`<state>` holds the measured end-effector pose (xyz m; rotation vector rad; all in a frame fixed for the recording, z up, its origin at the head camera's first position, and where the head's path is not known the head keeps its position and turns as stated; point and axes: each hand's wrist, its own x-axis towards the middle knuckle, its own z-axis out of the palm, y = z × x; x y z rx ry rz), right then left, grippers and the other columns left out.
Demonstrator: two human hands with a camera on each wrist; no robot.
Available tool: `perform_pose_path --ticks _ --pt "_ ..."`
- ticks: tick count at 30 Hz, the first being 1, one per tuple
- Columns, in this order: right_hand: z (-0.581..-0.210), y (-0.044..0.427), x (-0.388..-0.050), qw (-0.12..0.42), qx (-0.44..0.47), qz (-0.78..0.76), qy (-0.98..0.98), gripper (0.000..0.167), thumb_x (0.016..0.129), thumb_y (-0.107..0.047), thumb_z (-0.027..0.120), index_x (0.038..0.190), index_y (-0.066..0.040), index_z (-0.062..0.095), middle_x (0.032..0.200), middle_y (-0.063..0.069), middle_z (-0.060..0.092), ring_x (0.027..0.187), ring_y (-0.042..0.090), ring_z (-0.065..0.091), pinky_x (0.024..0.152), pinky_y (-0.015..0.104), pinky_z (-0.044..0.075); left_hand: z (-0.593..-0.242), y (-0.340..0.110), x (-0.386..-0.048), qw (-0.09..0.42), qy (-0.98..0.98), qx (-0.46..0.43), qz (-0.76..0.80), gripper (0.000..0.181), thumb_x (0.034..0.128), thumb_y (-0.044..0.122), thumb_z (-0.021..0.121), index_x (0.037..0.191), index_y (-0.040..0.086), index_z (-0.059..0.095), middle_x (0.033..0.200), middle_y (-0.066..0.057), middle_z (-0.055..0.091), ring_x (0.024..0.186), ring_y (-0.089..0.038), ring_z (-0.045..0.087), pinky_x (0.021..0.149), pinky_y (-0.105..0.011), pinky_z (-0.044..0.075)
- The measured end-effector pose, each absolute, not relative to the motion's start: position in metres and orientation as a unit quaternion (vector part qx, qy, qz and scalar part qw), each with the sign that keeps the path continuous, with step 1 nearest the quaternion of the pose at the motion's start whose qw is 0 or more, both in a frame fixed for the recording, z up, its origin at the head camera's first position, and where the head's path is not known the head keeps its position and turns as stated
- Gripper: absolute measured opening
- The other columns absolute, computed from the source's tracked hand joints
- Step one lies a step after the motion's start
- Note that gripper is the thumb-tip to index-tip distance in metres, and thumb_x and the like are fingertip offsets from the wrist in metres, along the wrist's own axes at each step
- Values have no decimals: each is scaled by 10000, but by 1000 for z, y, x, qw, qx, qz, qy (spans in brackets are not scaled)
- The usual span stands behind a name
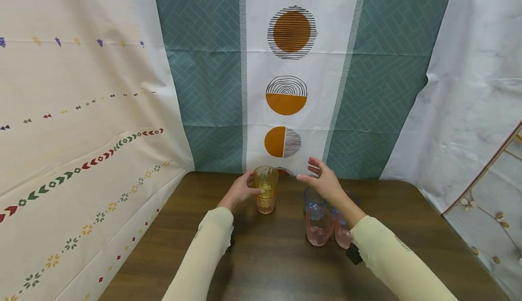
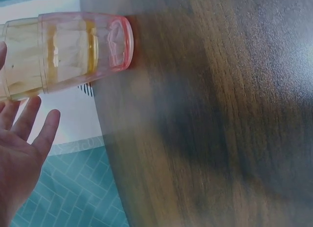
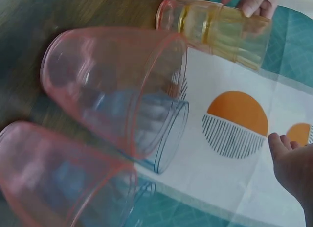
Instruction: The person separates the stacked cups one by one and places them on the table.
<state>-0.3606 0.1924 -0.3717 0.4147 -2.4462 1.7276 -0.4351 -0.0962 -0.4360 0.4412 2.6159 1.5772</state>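
My left hand [image 1: 239,191] holds a clear yellow plastic cup [image 1: 266,174] by its side, thumb in front. The yellow cup is nested in a clear pink cup [image 1: 266,207] whose base is near or on the table; I cannot tell if it touches. In the left wrist view, two yellow bands show through the pink cup [image 2: 117,43]. My right hand [image 1: 325,184] hangs in the air, fingers spread and holding nothing. Below it stand two pink cups [image 1: 320,229] [image 3: 63,173], with blue cups [image 1: 313,196] behind them, partly hidden by the right arm.
The brown wooden table [image 1: 261,264] ends at a hanging cloth [image 1: 212,110] with teal panels and orange circles. A cream patterned cloth [image 1: 81,110] hangs at the left, and a white marbled one [image 1: 461,110] at the right.
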Motion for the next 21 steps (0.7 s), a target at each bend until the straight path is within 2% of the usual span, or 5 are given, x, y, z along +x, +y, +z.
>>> perform_pose_path --ticks 9,21 --pt "-387 157 -383 25 118 551 -826 896 878 -327 773 1552 -42 257 1576 190 298 1415 377 343 1080 534 385 -442 -99 -433 61 871 119 472 802 881 335 766 1515 47 369 1515 -177 422 1390 -354 389 1115 -522 342" --pt "-397 129 -405 20 107 496 -862 876 880 -323 768 1535 -9 278 1552 208 340 1391 383 380 1056 534 412 -451 -98 -433 50 870 121 475 819 847 313 805 1504 59 388 1465 -170 484 1327 -337 473 1074 -503 404"
